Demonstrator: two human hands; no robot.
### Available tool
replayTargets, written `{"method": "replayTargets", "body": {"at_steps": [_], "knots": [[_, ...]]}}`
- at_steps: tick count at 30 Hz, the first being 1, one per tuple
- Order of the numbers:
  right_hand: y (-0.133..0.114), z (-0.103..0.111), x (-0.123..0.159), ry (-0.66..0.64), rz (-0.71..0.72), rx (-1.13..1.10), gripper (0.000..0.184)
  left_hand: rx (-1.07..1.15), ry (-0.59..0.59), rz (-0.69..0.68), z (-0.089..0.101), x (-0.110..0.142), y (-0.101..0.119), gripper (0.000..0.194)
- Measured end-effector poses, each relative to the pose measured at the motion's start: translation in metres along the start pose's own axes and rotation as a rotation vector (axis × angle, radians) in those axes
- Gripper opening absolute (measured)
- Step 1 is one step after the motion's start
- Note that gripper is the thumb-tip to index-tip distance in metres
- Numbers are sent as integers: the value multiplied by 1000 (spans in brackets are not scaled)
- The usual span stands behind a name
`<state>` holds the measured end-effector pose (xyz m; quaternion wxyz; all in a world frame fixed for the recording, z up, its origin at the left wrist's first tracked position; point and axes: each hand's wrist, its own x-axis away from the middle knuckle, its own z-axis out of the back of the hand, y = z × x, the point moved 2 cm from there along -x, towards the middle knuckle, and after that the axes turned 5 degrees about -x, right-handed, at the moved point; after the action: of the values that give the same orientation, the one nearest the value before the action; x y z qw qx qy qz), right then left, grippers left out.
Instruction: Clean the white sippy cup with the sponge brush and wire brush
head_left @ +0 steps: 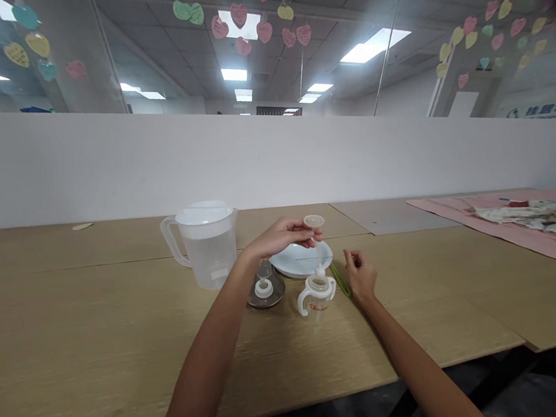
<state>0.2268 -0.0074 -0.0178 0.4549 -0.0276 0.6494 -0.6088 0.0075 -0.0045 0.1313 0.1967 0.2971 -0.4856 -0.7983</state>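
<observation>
My left hand (pixel 293 233) pinches a translucent straw nipple with a round, flat flange (pixel 314 220). A thin tube hangs from it, ending in a white weight (pixel 320 270) just above the mouth of a clear baby bottle with two white handles and red lettering (pixel 317 303). To the right, my right hand (pixel 362 278) holds nothing, its fingers loosely bent and partly apart. Closest to that hand lies a green-handled tool (pixel 339 280); its far end is hidden behind the bottle and plate. Behind the bottle is a pale round plate (pixel 292 268), partly covered by my left hand.
A lidded plastic pitcher of water (pixel 210 256) stands left of my left forearm. A dark metal tray (pixel 273 298) carries a white bottle collar (pixel 264 289) and a clear cap (pixel 263 270). At right, a pink cloth (pixel 459 208) bears several items. A white partition (pixel 263 163) rises behind.
</observation>
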Motion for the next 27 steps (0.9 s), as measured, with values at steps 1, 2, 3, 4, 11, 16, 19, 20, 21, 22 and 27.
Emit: {"method": "replayTargets", "body": {"at_steps": [1,2,3,4,11,16,19,20,21,22,27], "knots": [[0,0,0,-4,0,2,44,-19,-42,4,-2,2,3,20],[-1,0,0,-6,3,11,45,-40,-82,10,-5,3,5,19],[-1,0,0,-7,8,25,46,-61,-116,21,-8,3,7,19],[-1,0,0,-7,16,43,47,-82,-140,35,-11,3,7,19],[-2,0,0,-39,69,147,54,-233,-237,93,-19,-3,-1,18],[-1,-1,1,-81,103,157,52,-627,-379,157,-17,-1,-10,23],[-1,-3,2,-103,162,179,50,-895,-254,306,-11,2,-13,31],[-2,-3,2,-110,184,183,49,-996,-189,384,-7,4,-14,31],[-2,-3,2,-118,205,184,48,-1088,-134,467,-4,5,-15,29],[-3,-4,3,-128,225,180,47,-1158,-101,549,-1,7,-17,26],[-6,-6,6,-207,313,169,45,-1216,-148,797,7,16,-33,17]]}}
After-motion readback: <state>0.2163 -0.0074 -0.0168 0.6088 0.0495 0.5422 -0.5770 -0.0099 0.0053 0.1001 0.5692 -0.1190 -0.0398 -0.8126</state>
